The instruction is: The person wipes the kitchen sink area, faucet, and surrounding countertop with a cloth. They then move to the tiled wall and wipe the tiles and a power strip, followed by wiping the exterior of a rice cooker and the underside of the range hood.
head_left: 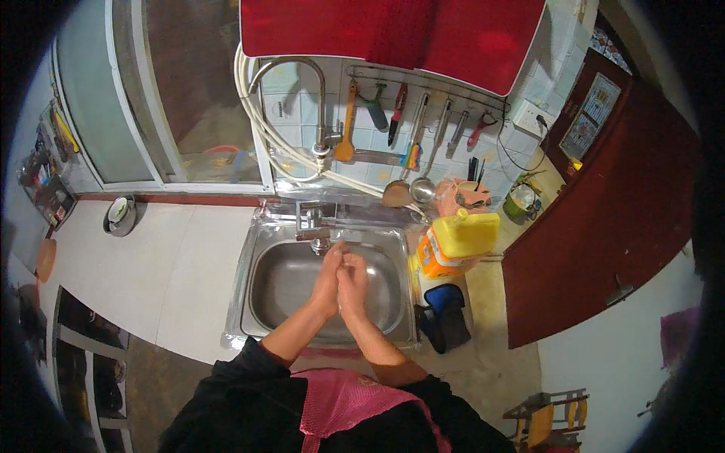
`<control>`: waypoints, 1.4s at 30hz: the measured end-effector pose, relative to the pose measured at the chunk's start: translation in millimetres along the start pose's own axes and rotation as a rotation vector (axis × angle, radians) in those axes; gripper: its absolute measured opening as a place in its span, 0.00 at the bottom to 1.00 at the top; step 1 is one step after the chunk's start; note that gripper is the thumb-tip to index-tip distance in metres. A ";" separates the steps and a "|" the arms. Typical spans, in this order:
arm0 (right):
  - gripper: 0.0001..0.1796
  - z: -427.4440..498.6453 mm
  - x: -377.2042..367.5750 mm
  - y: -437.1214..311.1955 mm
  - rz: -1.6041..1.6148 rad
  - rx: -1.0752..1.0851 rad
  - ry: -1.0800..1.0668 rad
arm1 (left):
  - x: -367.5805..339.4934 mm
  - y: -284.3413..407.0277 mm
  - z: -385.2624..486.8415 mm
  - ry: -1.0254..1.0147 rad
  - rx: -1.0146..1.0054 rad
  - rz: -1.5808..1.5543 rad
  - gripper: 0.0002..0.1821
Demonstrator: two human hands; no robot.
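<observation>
My left hand (326,278) and my right hand (354,283) are pressed together, palm to palm, over a stainless steel sink (273,283). Their fingers point toward the chrome faucet (319,244) at the basin's back edge, with the fingertips just right of its spout. I cannot tell whether anything lies between the palms. Both dark sleeves are pushed up to bare the forearms, and a pink apron (351,399) covers my front.
To the right of the sink stand a yellow-capped plastic jug (464,240) and dark blue-black fabric items (450,320). Utensils, including a wooden spatula (345,141) and a ladle (423,189), hang behind. Nested bowls (123,215) rest on the white counter (164,260). A brown door (595,226) is at right.
</observation>
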State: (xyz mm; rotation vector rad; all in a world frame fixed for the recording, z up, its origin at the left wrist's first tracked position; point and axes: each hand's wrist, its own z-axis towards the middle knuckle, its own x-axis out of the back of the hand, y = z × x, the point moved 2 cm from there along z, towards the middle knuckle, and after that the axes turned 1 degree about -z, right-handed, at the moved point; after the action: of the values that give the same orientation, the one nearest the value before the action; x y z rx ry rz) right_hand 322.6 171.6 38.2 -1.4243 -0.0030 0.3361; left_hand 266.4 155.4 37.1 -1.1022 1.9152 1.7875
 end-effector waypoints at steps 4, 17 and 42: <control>0.15 18.1 10.8 -12.9 0.051 0.057 0.038 | -29.8 -6.7 -7.3 -0.045 -0.118 0.005 0.27; 0.32 -2.8 35.0 -50.6 0.445 -0.308 -0.178 | -61.4 5.0 2.7 -0.065 -0.433 0.557 0.30; 0.31 13.5 25.9 -109.0 0.435 -0.035 -0.172 | -123.5 70.2 -29.6 -0.165 -0.490 0.550 0.36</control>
State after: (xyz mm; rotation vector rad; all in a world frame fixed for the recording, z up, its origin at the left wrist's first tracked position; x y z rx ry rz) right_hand 369.2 179.0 140.7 -1.4205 0.1635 0.8202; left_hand 307.5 162.9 176.2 -0.5348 1.8431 2.6529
